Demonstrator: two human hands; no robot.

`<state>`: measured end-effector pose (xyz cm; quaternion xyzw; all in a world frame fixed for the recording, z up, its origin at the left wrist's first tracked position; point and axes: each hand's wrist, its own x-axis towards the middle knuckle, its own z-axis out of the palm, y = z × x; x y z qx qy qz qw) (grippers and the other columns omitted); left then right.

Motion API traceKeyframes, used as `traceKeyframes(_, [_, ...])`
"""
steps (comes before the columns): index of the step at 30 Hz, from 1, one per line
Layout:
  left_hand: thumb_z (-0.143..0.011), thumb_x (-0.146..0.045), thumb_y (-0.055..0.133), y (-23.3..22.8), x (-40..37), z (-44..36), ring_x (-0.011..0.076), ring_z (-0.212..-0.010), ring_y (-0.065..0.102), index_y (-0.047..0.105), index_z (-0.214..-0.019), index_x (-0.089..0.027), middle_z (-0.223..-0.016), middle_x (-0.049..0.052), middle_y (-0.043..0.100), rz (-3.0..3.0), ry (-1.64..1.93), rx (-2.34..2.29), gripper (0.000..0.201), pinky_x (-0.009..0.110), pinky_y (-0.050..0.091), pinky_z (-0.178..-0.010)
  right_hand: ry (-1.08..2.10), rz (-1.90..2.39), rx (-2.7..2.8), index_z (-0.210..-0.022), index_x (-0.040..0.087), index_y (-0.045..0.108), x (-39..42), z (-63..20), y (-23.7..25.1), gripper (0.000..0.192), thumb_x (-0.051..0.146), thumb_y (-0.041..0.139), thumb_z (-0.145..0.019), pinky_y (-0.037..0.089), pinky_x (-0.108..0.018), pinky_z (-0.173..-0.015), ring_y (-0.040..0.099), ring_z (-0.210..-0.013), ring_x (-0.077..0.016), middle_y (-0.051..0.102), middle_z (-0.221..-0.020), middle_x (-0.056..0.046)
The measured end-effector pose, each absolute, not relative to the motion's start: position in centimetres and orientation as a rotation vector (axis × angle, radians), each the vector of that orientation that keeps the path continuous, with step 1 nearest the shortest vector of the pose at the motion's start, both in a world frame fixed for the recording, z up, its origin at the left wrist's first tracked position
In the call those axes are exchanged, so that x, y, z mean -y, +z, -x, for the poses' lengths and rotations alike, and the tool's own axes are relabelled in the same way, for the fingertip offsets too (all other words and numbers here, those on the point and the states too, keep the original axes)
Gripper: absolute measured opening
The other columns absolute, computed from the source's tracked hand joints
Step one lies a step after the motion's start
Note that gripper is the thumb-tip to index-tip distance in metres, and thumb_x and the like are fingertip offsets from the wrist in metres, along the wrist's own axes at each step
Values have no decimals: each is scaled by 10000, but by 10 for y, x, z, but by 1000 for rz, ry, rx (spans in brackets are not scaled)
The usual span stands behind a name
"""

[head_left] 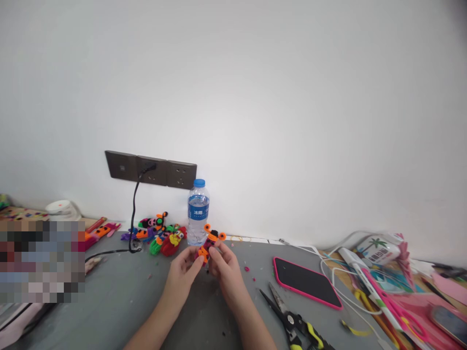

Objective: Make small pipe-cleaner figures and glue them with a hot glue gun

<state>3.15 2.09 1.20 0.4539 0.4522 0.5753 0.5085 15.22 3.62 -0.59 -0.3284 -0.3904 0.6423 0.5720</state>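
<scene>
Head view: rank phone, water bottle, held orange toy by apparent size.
1. Phone in pink case, though it lies nearer the camera.
2. Water bottle.
3. Orange toy, held by the left hand and right hand.

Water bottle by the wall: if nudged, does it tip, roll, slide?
The bottle stands upright, tall and narrow, so a push near the blue cap would probably tip it. It looks nearly full, so likely heavy for its size and steadier against a low push. Once down, its round body would probably roll on the grey table.
</scene>
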Motion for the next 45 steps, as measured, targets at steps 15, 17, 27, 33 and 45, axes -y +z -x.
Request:
traceKeyframes(15, [-625, -444, 765, 9, -21, -31, 175, -654, 611, 715, -772, -159, -700, 35, 683, -1091, 1389, -1110, 325, 238, 485, -570, 1461, 776, 905, -721, 193, 511, -35, -153, -3, 394, 529, 716, -742, 135, -217, -431, 162, -433, -52, 268, -480, 122])
traceKeyframes(17, [-626, -439, 766, 9, -21, -31, 175, -658, 614, 714, -768, -161, -704, 35, 686, -1091, 1392, -1113, 317, 234, 486, -568, 1466, 790, 886, -754, 195, 519, -35, -153, -2, 414, 533, 750, -697, 124, -213, -426, 157, -422, -46, 272, -475, 129])
traceKeyframes(27, [-607, -419, 776, 11, -21, -31, 181, -681, 624, 708, -771, -161, -721, 41, 693, -1067, 1384, -1129, 313, 221, 474, -548, 1484, 775, 864, -763, 190, 532, -35, -152, -3, 397, 504, 764, -693, 109, -220, -431, 157, -417, -38, 271, -476, 131])
traceKeyframes(33, [-640, -388, 768, 7, -19, -31, 168, -686, 614, 700, -796, -161, -742, 37, 691, -1083, 1377, -1104, 284, 207, 460, -541, 1488, 777, 864, -759, 187, 537, -35, -152, -2, 393, 499, 767, -695, 111, -225, -441, 156, -433, -45, 273, -488, 124])
traceKeyframes(45, [-595, -360, 785, 12, -22, -22, 178, -727, 635, 712, -819, -161, -772, 40, 712, -980, 1470, -1151, 309, 219, 483, -596, 1235, 951, 954, -900, 141, 698, -40, -193, 9, 438, 546, 698, -735, 121, -248, -477, 156, -480, -73, 231, -534, 97])
